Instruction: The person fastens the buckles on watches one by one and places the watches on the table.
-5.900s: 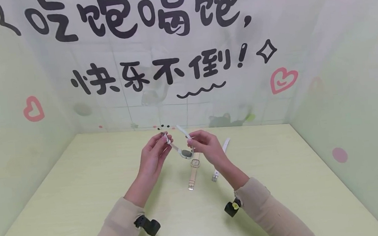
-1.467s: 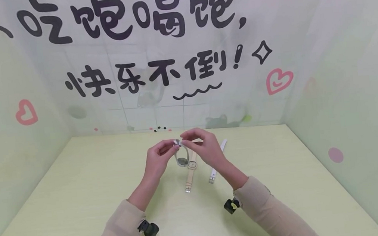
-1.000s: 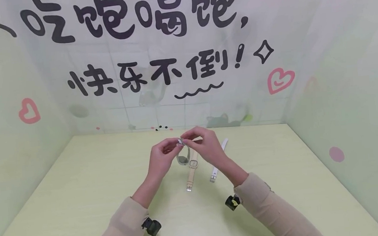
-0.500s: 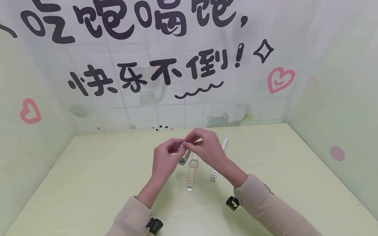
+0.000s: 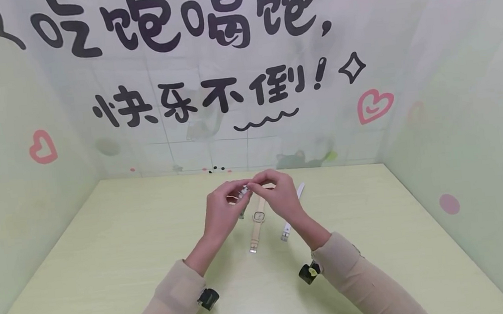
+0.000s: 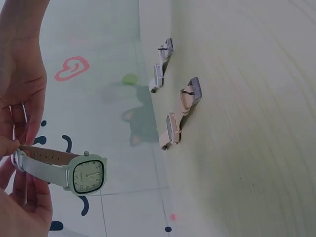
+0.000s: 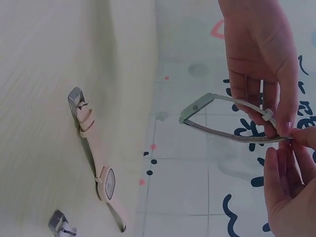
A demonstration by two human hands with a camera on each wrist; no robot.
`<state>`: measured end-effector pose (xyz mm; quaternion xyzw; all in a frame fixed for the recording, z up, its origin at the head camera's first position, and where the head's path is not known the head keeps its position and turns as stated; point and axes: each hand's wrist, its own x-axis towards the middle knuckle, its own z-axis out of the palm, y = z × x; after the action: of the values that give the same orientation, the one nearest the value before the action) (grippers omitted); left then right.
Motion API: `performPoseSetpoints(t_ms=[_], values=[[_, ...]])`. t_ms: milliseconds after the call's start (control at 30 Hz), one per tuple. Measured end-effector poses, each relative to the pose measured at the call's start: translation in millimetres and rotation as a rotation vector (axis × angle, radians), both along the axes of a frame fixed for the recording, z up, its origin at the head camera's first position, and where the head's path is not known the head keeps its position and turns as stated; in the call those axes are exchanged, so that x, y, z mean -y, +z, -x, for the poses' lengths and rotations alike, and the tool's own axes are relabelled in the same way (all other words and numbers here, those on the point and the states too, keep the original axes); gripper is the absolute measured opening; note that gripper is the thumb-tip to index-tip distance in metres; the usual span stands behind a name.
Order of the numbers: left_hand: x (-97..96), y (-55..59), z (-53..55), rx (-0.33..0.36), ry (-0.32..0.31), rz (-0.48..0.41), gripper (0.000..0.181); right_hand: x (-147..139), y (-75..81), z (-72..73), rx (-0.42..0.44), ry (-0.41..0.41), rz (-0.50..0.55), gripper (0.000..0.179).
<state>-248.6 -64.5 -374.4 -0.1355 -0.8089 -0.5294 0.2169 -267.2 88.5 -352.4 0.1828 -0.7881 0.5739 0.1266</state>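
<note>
Both hands hold a white wristwatch (image 6: 89, 175) in the air, its strap bent into a loop with the ends together. My left hand (image 5: 222, 212) pinches it near the buckle end; my right hand (image 5: 280, 198) pinches the strap tip beside it. The fingertips of both hands meet there. In the right wrist view the strap (image 7: 212, 132) has a small keeper loop (image 7: 268, 115) by the left fingers. Fingers cover most of the buckle, so how far the strap runs through it cannot be told.
A beige wristwatch (image 5: 259, 216) lies on the pale table (image 5: 108, 269) below the hands. To its right lies another white watch (image 5: 285, 233), partly behind the right hand and wrist. A printed curtain (image 5: 175, 156) stands behind the table.
Several seconds ago the strap ends were apart; they were then brought together into a loop. Over the last second the watch has turned edge-on to the head view, and both hands have shifted slightly right.
</note>
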Motion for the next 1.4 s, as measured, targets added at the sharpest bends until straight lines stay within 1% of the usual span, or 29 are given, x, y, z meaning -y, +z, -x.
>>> performPoseSetpoints(t_ms=[100, 300, 533, 733, 833, 933, 1033, 1100, 1167, 1267, 1400], values=[[-0.9, 1.0, -1.5, -0.019, 0.012, 0.036, 0.023, 0, -1.2, -0.7, 0.024, -0.005, 0.029, 0.013], [-2.0, 3.6, -3.4, -0.051, 0.065, 0.199, 0.024, -1, -5.3, -1.4, 0.033, -0.037, 0.06, 0.012], [0.9, 4.3, -6.2, -0.026, 0.124, 0.328, 0.026, 0, -3.8, -2.2, 0.021, -0.066, 0.076, 0.013], [6.0, 0.1, -5.2, 0.013, 0.127, 0.363, 0.026, -1, 0.7, -3.0, 0.031, -0.071, 0.116, 0.012], [7.4, -0.7, -4.8, 0.021, 0.13, 0.375, 0.026, -1, 0.6, -3.0, 0.032, -0.049, 0.151, 0.012], [7.6, -0.3, -5.2, 0.02, 0.133, 0.391, 0.025, -1, -2.7, -2.3, 0.023, -0.013, 0.171, 0.014], [7.5, 0.0, -5.7, 0.017, 0.135, 0.411, 0.025, -1, -5.6, -3.2, 0.003, 0.016, 0.15, 0.02], [7.5, 0.2, -6.5, 0.015, 0.137, 0.42, 0.025, -1, -8.0, -3.4, -0.013, 0.022, 0.084, 0.023], [7.5, 0.2, -7.0, 0.012, 0.141, 0.425, 0.025, -1, -9.2, -4.2, -0.021, 0.031, 0.013, 0.02], [7.5, 0.1, -7.5, 0.012, 0.144, 0.439, 0.024, -3, -12.1, -3.1, -0.023, 0.035, -0.07, 0.009], [7.2, -0.4, -6.8, 0.009, 0.142, 0.468, 0.024, -4, -14.4, -1.9, 0.011, 0.061, -0.042, 0.011]])
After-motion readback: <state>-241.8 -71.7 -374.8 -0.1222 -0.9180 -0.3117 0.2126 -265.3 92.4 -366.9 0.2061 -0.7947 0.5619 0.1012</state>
